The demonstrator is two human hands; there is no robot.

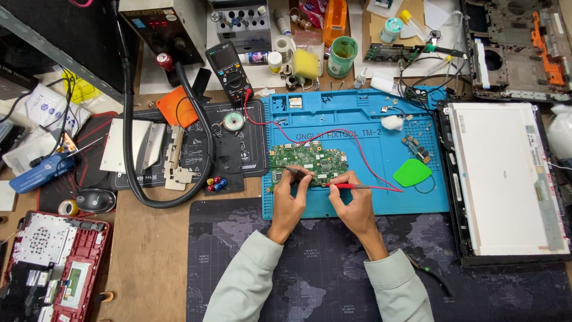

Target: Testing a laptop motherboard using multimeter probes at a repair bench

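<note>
One blue silicone mat [357,119] at centre, one laptop screen panel [503,179] at 3 o'clock of it. One green circuit board [307,160] on the mat, long axis 9-to-3. One multimeter [229,68] at 11 o'clock of the board. Two hands, two probes. Left hand [290,203] pinches the black probe [293,170], tip toward 10. Right hand [354,206] pinches the red probe [351,186], lying 9-to-3, tip toward 9, at the board's lower edge.
</note>
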